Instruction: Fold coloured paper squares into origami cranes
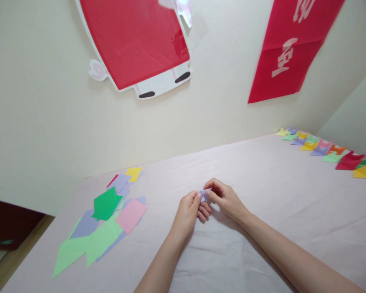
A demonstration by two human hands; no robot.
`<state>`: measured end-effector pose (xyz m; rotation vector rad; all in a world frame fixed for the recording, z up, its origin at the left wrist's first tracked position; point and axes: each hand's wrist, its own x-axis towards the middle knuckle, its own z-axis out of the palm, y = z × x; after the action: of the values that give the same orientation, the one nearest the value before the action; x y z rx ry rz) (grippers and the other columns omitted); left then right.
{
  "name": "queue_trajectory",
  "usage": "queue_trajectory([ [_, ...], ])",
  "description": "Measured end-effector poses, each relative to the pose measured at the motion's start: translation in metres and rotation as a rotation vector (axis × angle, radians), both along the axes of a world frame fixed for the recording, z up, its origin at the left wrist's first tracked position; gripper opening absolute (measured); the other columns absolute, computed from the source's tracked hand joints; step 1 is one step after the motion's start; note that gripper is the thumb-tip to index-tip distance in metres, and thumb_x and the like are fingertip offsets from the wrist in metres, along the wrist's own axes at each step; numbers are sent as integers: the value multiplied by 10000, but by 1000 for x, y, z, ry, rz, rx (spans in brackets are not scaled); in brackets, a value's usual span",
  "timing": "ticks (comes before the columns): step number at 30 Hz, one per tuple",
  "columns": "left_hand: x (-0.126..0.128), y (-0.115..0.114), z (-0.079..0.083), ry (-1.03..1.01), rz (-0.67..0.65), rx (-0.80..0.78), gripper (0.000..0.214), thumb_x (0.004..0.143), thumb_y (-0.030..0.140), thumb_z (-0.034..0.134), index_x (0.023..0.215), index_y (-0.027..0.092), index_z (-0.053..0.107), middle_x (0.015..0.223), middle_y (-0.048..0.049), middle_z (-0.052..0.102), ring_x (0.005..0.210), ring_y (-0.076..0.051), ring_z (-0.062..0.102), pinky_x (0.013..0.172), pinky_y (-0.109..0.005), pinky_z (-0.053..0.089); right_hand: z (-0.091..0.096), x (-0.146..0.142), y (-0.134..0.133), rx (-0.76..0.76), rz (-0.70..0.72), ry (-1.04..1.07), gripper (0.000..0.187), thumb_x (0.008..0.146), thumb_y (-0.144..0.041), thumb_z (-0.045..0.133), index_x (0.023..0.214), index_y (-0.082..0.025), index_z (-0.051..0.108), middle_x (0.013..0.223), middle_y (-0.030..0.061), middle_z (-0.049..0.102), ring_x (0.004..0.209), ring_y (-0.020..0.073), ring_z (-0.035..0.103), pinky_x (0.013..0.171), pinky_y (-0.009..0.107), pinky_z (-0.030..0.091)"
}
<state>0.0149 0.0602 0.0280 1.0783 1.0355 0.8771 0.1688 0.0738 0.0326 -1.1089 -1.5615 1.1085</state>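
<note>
My left hand point(189, 212) and my right hand point(225, 198) meet over the middle of the table and both pinch a small lavender folded paper point(205, 193) between their fingertips. The paper is held just above the pale pink tablecloth point(262, 195). Most of the paper is hidden by my fingers.
A loose pile of coloured paper sheets point(105, 219) in green, pink, lavender and yellow lies to the left. A row of several folded paper shapes point(329, 151) lines the far right edge by the wall. Red banners point(134, 40) hang on the wall behind.
</note>
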Motion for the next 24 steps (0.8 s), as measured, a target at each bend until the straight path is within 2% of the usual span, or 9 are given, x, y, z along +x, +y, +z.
queue_trajectory([
  [8, -1, -3, 0, 131, 78, 100, 418, 876, 581, 518, 783, 173, 517, 576, -2, 628, 420, -96, 549, 376, -168, 375, 0, 0, 2, -38, -30, 35, 247, 831, -406, 568, 726, -182, 571, 622, -35, 492, 590, 122, 439, 563, 250, 358],
  [11, -1, -4, 2, 130, 68, 103, 416, 871, 582, 520, 783, 175, 518, 566, 1, 630, 407, -90, 540, 380, -166, 356, -1, 2, 4, -68, -73, 48, 282, 819, -434, 588, 688, -184, 573, 605, -37, 489, 579, 121, 429, 558, 251, 351],
  [17, 0, -5, 8, 89, 46, 125, 433, 850, 602, 549, 761, 178, 528, 536, 9, 621, 395, -84, 517, 400, -173, 330, 0, 3, 5, -108, -65, 43, 332, 821, -477, 584, 651, -195, 540, 570, -50, 450, 550, 119, 401, 539, 251, 331],
  [20, -1, -6, 10, 72, 67, 131, 426, 845, 591, 563, 745, 178, 534, 518, 16, 608, 392, -82, 501, 407, -176, 326, 0, 3, 5, -74, -50, 37, 324, 850, -463, 560, 668, -198, 525, 586, -54, 434, 569, 121, 407, 564, 250, 352],
  [24, -3, -6, 9, 89, 104, 171, 421, 859, 570, 561, 708, 178, 531, 520, 23, 594, 398, -77, 490, 429, -179, 354, -1, 3, 5, 2, -34, 98, 261, 880, -454, 538, 845, -198, 574, 760, -12, 550, 705, 144, 510, 672, 266, 422],
])
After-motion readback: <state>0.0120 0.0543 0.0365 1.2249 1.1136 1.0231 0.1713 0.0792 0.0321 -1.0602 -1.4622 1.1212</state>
